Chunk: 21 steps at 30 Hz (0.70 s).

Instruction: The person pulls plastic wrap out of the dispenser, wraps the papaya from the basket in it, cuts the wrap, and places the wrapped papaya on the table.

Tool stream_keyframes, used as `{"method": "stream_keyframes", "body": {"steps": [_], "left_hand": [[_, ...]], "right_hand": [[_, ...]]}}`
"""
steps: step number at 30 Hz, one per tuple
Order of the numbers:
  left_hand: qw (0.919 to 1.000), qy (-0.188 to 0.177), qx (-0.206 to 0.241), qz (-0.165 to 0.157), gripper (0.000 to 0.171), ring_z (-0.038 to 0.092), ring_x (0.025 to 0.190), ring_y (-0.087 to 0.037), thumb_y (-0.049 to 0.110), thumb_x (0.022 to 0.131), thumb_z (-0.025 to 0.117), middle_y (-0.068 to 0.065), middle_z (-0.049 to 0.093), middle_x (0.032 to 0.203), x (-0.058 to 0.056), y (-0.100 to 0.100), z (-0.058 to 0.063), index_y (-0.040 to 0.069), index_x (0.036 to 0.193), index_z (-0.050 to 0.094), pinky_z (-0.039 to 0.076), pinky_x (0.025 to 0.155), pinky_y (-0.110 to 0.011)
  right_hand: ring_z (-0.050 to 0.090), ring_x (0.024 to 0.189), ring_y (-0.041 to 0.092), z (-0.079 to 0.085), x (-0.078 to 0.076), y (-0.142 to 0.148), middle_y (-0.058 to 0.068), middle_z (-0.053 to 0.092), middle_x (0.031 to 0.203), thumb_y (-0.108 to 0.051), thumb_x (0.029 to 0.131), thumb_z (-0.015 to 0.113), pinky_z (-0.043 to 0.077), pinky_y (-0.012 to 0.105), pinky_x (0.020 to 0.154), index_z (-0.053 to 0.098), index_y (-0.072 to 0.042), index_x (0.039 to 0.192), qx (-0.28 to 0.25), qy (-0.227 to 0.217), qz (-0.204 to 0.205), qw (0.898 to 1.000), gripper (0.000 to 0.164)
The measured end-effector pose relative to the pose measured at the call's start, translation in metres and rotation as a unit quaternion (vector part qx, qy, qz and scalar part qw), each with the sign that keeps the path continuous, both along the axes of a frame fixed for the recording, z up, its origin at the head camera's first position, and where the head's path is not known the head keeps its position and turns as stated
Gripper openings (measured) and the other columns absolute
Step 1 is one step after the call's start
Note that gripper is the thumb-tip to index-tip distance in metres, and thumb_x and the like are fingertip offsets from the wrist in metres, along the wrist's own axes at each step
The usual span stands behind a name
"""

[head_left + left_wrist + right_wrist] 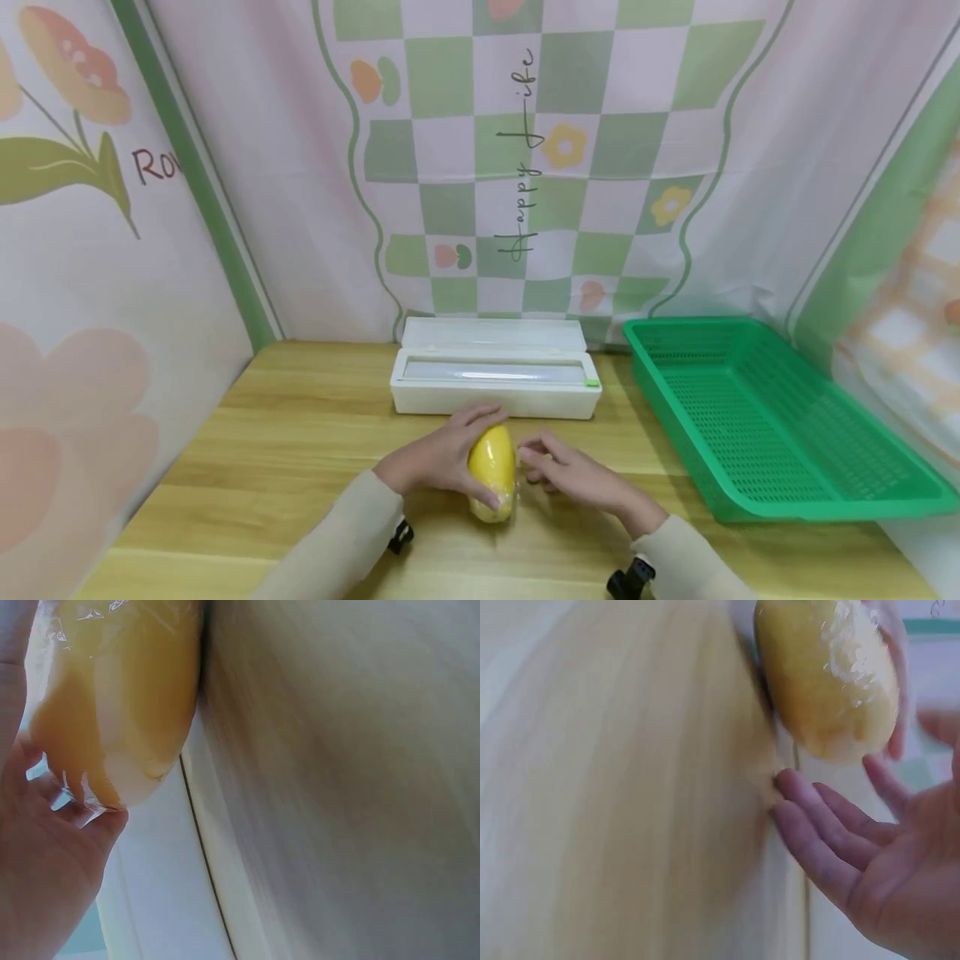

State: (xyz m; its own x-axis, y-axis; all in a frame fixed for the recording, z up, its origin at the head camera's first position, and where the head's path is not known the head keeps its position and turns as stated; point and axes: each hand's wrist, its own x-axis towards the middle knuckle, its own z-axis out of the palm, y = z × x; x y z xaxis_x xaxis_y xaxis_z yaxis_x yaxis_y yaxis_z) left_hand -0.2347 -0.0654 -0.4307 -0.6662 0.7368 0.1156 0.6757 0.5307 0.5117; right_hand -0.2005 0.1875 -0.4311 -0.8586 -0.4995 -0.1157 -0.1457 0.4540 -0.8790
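A yellow oblong fruit [492, 463], wrapped in shiny clear film, lies on the wooden table in front of me; its exact kind I cannot tell. My left hand [447, 457] grips it from the left, with the thumb at its near end and the fingers around its far end. Wrinkled film shows on the fruit [142, 690] in the left wrist view. Just to the right, my right hand [573, 475] is held with loosely bent fingers. In the right wrist view that hand [877, 855] has nothing in it, and its fingertips are close to the fruit [825, 682].
Behind the fruit stands a white film dispenser box [495, 400] with its lid [493, 334] raised and a roll inside. A green perforated plastic basket [675, 417] sits on the right of the wooden table [285, 467]. Patterned curtains [300, 167] enclose the back and sides.
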Motion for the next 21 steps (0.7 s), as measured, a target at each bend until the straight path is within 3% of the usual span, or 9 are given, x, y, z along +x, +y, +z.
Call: {"method": "stream_keyframes", "body": {"steps": [3, 7, 14, 21], "left_hand": [[0.9999, 0.006, 0.012, 0.006, 0.121, 0.028, 0.144, -0.027, 0.059, 0.065, 0.089, -0.01, 0.024, 0.161, -0.001, -0.001, -0.003, 0.015, 0.159, 0.026, 0.039, 0.11, -0.047], [0.999, 0.025, 0.037, 0.007, 0.125, 0.032, 0.14, -0.024, 0.061, 0.064, 0.088, -0.01, 0.027, 0.158, -0.002, 0.001, -0.006, 0.012, 0.159, 0.024, 0.041, 0.109, -0.044], [0.9954, 0.031, 0.091, 0.008, 0.128, 0.03, 0.139, -0.019, 0.056, 0.062, 0.092, -0.005, 0.025, 0.158, -0.004, 0.005, -0.007, 0.01, 0.159, 0.022, 0.038, 0.112, -0.041], [0.9909, 0.046, 0.127, 0.001, 0.127, 0.023, 0.148, -0.022, 0.049, 0.058, 0.095, -0.007, 0.024, 0.163, -0.005, 0.006, -0.008, 0.008, 0.157, 0.025, 0.027, 0.118, -0.045]], "right_hand": [[0.063, 0.106, 0.032, -0.002, -0.003, 0.003, 0.022, 0.059, 0.126, -0.03, 0.11, 0.04, 0.056, 0.045, 0.088, 0.043, 0.009, 0.141, -0.023, -0.04, -0.025, 0.999, 0.05], [0.063, 0.103, 0.031, -0.006, -0.003, 0.001, 0.023, 0.062, 0.12, -0.02, 0.109, 0.037, 0.056, 0.043, 0.088, 0.034, 0.019, 0.144, -0.058, -0.074, -0.022, 0.995, 0.052], [0.065, 0.098, 0.024, -0.015, -0.008, -0.008, 0.013, 0.066, 0.108, -0.011, 0.103, 0.043, 0.056, 0.038, 0.088, 0.039, 0.016, 0.141, -0.13, -0.128, 0.012, 0.983, 0.047], [0.064, 0.098, 0.025, -0.014, -0.005, -0.007, 0.02, 0.06, 0.116, -0.002, 0.097, 0.046, 0.056, 0.036, 0.086, 0.022, 0.011, 0.148, -0.184, -0.155, -0.008, 0.971, 0.057]]}}
